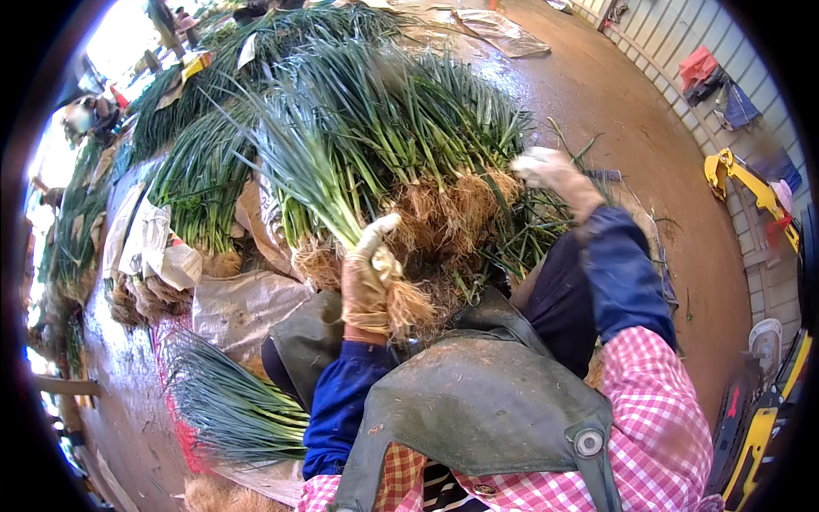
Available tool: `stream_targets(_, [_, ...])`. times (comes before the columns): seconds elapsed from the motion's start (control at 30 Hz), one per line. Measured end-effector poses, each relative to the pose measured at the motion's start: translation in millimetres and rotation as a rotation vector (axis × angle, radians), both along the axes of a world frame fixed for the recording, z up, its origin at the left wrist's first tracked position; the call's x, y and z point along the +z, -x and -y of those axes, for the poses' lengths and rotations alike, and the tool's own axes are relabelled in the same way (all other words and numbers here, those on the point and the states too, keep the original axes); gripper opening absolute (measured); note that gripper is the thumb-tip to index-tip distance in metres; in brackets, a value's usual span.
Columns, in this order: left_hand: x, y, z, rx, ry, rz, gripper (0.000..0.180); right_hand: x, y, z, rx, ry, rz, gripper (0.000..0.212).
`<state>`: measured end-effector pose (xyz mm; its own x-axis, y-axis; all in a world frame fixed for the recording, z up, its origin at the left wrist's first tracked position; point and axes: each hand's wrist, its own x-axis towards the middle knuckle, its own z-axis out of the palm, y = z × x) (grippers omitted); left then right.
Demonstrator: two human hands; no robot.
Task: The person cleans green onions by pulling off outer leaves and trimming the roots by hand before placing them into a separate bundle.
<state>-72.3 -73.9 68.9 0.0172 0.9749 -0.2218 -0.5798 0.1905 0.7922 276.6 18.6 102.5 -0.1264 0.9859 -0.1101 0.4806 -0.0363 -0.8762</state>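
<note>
My left hand [370,282], in a dirty pale glove, is closed around a bunch of green onions [328,183] in front of my apron. Its green leaves lean up and to the left, and its brown roots [408,305] hang below my fist. My right hand [550,175], in a whitish glove, is up at the right end of the big green onion pile [401,128]. It is somewhat blurred, and whether its fingers hold anything cannot be made out. Tangled roots [452,209] of the pile face me, between my two hands.
Loose green leaves [533,230] lie below my right hand. At the lower left rests another bunch of green onions [243,405]. Sacking [247,307] covers ground beside my left knee. More green onions [205,179] stand at the far left. A yellow tool-like object [751,183] is at the right wall.
</note>
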Motion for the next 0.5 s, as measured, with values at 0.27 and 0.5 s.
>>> stream_targets(0.27, [-39,-25,-20,-0.038,0.181,0.132,0.026,-82,138,-105,-0.362,-0.342,0.448,0.025])
stream_targets(0.5, [-45,-32,-27,-0.015,0.263,0.217,0.023,-138,41,-117,-0.472,-0.051,0.331,0.06])
